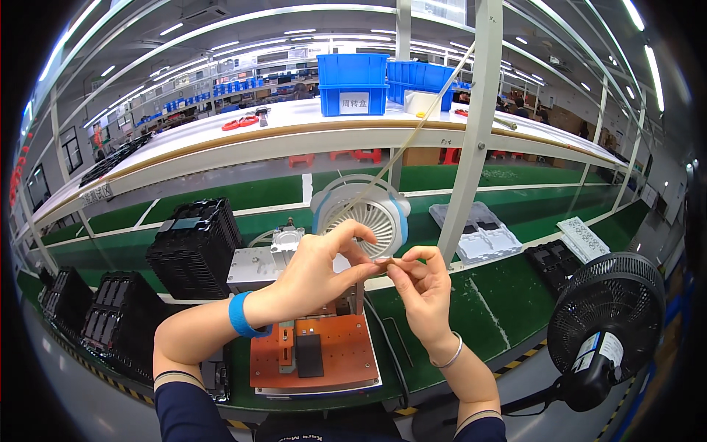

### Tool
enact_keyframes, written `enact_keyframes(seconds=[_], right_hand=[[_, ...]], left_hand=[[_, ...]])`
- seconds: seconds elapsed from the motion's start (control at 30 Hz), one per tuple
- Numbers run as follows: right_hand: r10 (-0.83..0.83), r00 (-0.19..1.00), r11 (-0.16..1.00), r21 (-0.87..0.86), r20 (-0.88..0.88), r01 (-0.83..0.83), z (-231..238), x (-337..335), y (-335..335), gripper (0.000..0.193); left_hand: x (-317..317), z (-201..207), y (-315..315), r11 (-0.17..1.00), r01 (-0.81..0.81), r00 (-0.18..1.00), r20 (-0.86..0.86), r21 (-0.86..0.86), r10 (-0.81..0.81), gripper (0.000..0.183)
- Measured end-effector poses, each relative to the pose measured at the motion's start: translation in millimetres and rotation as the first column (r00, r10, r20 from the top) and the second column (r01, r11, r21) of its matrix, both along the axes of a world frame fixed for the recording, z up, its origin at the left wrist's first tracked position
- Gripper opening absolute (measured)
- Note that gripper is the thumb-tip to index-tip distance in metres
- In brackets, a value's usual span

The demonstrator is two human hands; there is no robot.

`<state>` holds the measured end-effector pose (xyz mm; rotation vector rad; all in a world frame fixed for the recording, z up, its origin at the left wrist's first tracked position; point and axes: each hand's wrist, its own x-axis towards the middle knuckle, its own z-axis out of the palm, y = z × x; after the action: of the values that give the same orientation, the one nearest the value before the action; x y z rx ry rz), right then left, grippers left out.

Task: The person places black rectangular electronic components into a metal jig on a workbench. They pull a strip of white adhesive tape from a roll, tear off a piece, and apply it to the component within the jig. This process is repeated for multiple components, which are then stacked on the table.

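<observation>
My left hand (313, 267) and my right hand (423, 295) meet in front of me, fingertips together in a pinch. Between them is a small brownish thing (386, 266), too small to name. A blue band (238, 314) circles my left wrist, and a thin bracelet is on the right one. Below the hands lies an orange-brown fixture plate (346, 350) with a dark rectangular pad (309, 356) on it. Behind my left hand stands a metal press-like device (254, 269), partly hidden by the hand and forearm.
A white-and-blue fan (383, 221) stands behind my hands; a black fan (607, 324) is at right. Stacked black trays (195, 247) rise at left. A white post (475, 140) stands beyond my right hand. Blue bins (353, 81) sit on the shelf. A hex key (400, 339) lies beside the plate.
</observation>
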<state>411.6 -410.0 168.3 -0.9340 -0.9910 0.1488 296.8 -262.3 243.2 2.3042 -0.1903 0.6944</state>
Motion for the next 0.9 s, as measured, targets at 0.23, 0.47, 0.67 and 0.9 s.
enact_keyframes(seconds=[0.23, 0.47, 0.67, 0.9], right_hand=[[0.397, 0.82, 0.9, 0.0, -0.412, -0.436, -9, 25, 2, 0.032], [0.398, 0.849, 0.91, 0.032, -0.348, -0.414, -4, 18, 2, 0.042], [0.245, 0.966, 0.97, 0.016, -0.079, -0.245, 6, 5, -2, 0.04], [0.049, 0.997, 0.999, 0.022, 0.066, -0.05, 38, 24, 16, 0.039]], left_hand=[[3, -4, 12, 0.896, 0.056, 0.974, 0.173, 0.441, -0.146, 0.033], [4, 0, 19, 0.864, 0.204, 0.939, 0.159, 0.46, -0.306, 0.025], [6, 6, 15, 0.924, 0.002, 0.953, 0.28, 0.383, -0.119, 0.017], [50, 35, 36, 0.995, 0.096, 0.945, 0.309, 0.037, -0.103, 0.009]])
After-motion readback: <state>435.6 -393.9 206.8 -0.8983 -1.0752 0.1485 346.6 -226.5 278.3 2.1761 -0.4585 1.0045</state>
